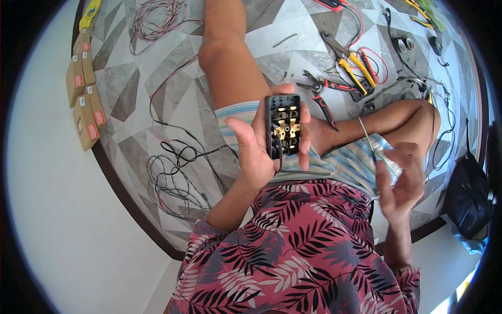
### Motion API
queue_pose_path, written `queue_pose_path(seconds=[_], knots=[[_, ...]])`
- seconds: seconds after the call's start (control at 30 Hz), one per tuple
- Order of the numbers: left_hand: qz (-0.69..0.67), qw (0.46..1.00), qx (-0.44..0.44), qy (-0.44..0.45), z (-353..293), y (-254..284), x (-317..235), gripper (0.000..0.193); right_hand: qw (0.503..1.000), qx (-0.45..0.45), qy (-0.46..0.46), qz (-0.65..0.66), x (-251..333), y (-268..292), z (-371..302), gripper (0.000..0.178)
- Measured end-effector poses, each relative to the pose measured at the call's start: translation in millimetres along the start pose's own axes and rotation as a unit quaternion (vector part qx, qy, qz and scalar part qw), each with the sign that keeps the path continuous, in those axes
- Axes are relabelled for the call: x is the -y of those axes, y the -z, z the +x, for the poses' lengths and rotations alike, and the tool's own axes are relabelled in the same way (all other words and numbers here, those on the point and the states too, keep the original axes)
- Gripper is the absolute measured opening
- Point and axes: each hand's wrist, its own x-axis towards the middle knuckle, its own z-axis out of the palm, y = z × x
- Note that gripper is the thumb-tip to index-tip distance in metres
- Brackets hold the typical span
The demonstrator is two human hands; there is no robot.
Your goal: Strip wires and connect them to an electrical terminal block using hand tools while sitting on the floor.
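Note:
My left hand (256, 144) is closed round a black socket housing (284, 125) with its inner side facing up. Brass contacts and screw terminals show inside it. A dark wire (306, 172) comes out of the housing's lower end and bends off to the right. Off to the right, apart from the housing, my right hand (402, 180) grips a thin screwdriver (369, 140) between thumb and fingers. Its shaft points up and to the left. The screwdriver's handle is mostly hidden by my fingers, which are slightly blurred.
Beyond my bent leg lie a red-and-black wire stripper (319, 94), yellow-handled pliers (355, 65) and a multimeter's red lead (361, 26). Black cable (180, 178) and a coil of thin wire (157, 18) lie left. Small cardboard boxes (86, 112) line the wall; a black bag (467, 196) sits right.

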Motion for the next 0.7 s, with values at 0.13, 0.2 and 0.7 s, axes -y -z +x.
queue_pose_path(seconds=[0.13, 0.2, 0.7], knots=[[0.074, 0.992, -0.047, -0.088, 5, 1, 11, 0.072, 0.979, 0.084, 0.041, 0.183, 35, -40, 25, 0.017], [0.026, 0.987, -0.071, -0.140, 12, -3, 14, 0.062, 0.977, 0.089, 0.055, 0.185, 37, -64, 29, 0.017], [0.016, 0.989, -0.051, -0.140, 12, -8, -6, 0.039, 0.981, -0.005, 0.034, 0.192, 35, -98, 34, 0.014]])
